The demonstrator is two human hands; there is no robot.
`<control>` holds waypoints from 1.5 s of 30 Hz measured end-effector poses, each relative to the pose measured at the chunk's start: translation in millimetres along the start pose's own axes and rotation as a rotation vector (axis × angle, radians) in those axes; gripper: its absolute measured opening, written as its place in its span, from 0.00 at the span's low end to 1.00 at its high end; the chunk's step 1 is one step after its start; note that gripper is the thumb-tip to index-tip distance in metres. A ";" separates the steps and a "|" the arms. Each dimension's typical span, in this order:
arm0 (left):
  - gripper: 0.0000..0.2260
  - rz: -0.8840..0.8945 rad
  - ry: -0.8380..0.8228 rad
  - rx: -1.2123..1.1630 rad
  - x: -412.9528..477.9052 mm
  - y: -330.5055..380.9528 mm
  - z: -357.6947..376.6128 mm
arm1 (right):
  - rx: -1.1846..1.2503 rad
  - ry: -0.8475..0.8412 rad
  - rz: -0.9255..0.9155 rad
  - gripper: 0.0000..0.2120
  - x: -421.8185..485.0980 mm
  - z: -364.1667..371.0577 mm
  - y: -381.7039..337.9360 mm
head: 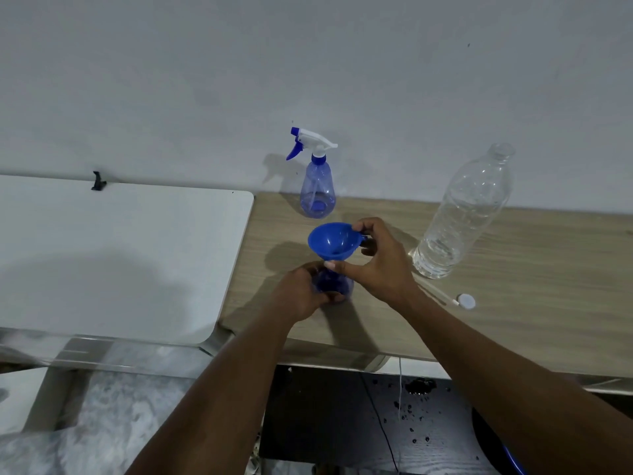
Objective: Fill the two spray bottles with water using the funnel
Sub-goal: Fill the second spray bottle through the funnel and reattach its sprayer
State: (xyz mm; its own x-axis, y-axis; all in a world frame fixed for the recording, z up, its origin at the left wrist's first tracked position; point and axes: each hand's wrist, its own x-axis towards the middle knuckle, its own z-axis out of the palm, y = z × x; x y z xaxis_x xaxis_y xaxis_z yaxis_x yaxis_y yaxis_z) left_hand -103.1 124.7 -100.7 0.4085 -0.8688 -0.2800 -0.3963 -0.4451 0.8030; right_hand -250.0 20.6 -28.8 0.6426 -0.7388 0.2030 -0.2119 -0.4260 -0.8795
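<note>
Gripping the near bottle low on its blue body, the left hand curls round it and holds it upright on the wooden table. The right hand holds the funnel just above. Its fingers close on the tab at the rim's right edge and its thumb reaches across to the stem. The blue funnel sits over the bottle's neck, mouth upward, but the thumb hides the joint, so I cannot tell whether the stem is in. The far bottle stands upright by the wall, behind the funnel, with its white-and-blue trigger head on. To the right stands the water bottle - clear, uncapped, with water inside. Its white cap lies near the right wrist, beside a thin tube flat on the wood. A white table adjoins on the left, with a black clip at its far edge.
</note>
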 end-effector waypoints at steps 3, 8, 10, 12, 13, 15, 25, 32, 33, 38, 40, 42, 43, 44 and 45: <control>0.23 0.033 0.006 -0.005 -1.7 0.6 -0.5 | -0.035 -0.063 -0.027 0.33 -6.2 -4.0 6.9; 0.25 0.028 0.008 -0.113 -0.7 -0.7 1.9 | -0.080 -0.196 -0.034 0.44 -10.6 -16.7 12.1; 0.29 0.026 0.009 -0.141 0.7 1.2 3.5 | -0.094 -0.175 -0.012 0.49 -14.5 -25.8 11.7; 0.30 0.016 0.002 -0.147 2.9 2.6 6.0 | -0.084 -0.053 0.004 0.46 -20.8 -38.5 12.5; 0.29 0.003 -0.004 -0.138 3.4 3.7 6.8 | -0.077 0.040 -0.001 0.42 -24.6 -45.3 13.8; 0.29 -0.004 -0.014 -0.143 4.9 4.8 8.7 | -0.093 0.276 -0.023 0.32 -31.9 -58.4 16.1; 0.32 0.004 -0.017 -0.114 7.9 9.5 18.2 | -0.064 0.674 0.330 0.54 -4.5 -97.7 51.5; 0.30 0.011 -0.010 -0.088 6.1 11.8 18.4 | -0.049 0.533 0.327 0.45 22.6 -115.2 51.2; 0.30 0.005 -0.012 -0.085 6.2 11.8 18.2 | -0.064 0.530 0.324 0.41 25.4 -117.0 51.1; 0.29 0.002 -0.021 -0.050 3.6 16.6 17.1 | -0.180 0.396 0.272 0.33 33.1 -137.5 41.1; 0.29 -0.005 -0.023 -0.050 3.7 15.9 17.2 | -0.210 0.249 0.244 0.32 38.7 -151.6 26.9; 0.30 -0.017 -0.020 -0.065 5.6 13.7 17.9 | -0.273 0.051 0.226 0.31 46.2 -164.4 8.9; 0.30 -0.021 -0.019 -0.066 6.3 13.1 18.1 | -0.318 -0.054 0.223 0.31 50.4 -168.4 0.5; 0.30 -0.019 -0.018 -0.058 6.4 13.1 18.0 | -0.371 -0.156 0.220 0.31 54.0 -170.8 -7.5; 0.30 -0.020 -0.018 -0.053 6.4 13.0 17.8 | -0.427 -0.244 0.220 0.30 57.1 -172.0 -14.1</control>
State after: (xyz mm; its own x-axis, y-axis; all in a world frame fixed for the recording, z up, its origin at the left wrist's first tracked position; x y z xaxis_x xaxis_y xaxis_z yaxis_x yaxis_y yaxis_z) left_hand -120.3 109.5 -101.4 0.4005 -0.8639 -0.3056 -0.3442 -0.4509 0.8236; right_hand -337.0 -105.4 69.2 0.6913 -0.7131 -0.1170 -0.6086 -0.4872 -0.6263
